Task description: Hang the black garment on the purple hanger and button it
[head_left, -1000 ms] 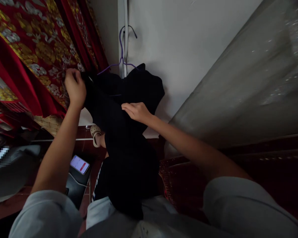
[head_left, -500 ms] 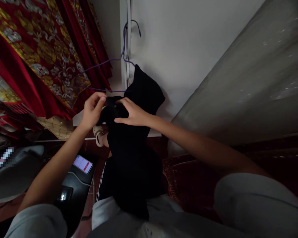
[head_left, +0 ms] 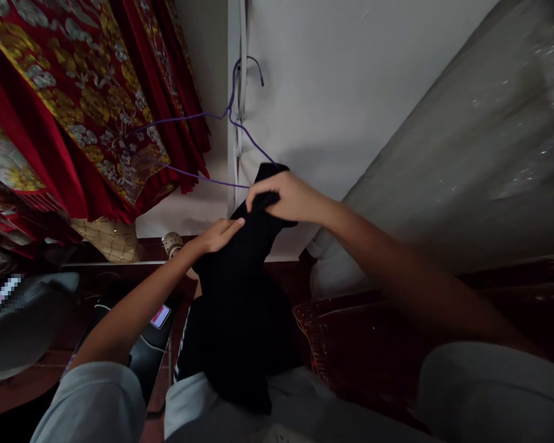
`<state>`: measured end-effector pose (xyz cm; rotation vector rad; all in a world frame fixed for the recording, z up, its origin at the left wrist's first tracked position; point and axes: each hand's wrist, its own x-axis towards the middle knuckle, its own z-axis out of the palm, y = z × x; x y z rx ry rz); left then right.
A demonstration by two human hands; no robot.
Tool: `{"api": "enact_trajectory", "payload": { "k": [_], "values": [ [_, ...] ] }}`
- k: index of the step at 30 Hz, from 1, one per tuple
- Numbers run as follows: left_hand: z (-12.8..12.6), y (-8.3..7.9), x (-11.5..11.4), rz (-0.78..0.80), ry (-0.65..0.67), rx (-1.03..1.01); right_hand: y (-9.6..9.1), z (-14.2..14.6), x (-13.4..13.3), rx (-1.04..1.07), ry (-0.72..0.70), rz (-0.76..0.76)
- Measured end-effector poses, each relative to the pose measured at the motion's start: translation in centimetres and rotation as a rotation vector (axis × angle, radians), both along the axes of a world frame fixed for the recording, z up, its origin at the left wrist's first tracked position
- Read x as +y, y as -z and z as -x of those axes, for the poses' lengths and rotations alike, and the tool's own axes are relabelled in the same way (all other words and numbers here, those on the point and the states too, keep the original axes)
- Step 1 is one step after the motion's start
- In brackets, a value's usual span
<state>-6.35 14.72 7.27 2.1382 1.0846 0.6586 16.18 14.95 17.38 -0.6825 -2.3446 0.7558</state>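
Observation:
A black garment (head_left: 240, 332) hangs from one side of a purple hanger (head_left: 231, 111) and drapes down over my lap. The hanger's right arm runs into the cloth, while its left arm is bare. My right hand (head_left: 289, 195) is curled round the upper part of the garment, just below the hanger's right end, with a fold of cloth between thumb and fingers. Lower and to the left, my left hand (head_left: 222, 235) grips the garment's edge, thumb on top and fingertips partly hidden. The hanger's hook lies against a white strip on the wall.
Red and gold embroidered cloths (head_left: 92, 98) hang at the left. A lit phone (head_left: 159, 316) rests on a black surface (head_left: 150, 357) beside my left forearm. On the right are a large plastic-wrapped sheet (head_left: 480, 154) and dark red carved wood (head_left: 360, 344). A beige clog (head_left: 172, 243) shows below.
My right hand has moved right and up to the garment's top by the hanger. My left hand has moved right and down. The cloth at the hanger's right end has slid lower, baring more wire.

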Motion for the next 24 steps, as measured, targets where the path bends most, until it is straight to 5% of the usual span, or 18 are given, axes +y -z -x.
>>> {"api": "enact_trajectory", "payload": {
  "k": [4,9,13,20,24],
  "values": [
    [0.9,-0.5,-0.4,-0.155,-0.003,0.047,2.1,2.0,4.2,0.314,0.324,-0.031],
    [3.4,-1.9,-0.6,-0.195,-0.037,0.324,7.1,6.2,9.8,0.275,0.437,0.265],
    [6.9,-2.0,-0.7,-0.150,-0.089,0.509,8.8,5.4,11.8,0.276,0.607,0.173],
    [11.2,-2.3,0.6,-0.159,-0.305,0.659,8.0,-0.9,9.4,0.153,0.720,0.027],
    [9.5,-4.7,1.8,-0.467,-0.424,0.290,7.2,-2.5,6.4,0.191,0.756,-0.011]
  ]
}}
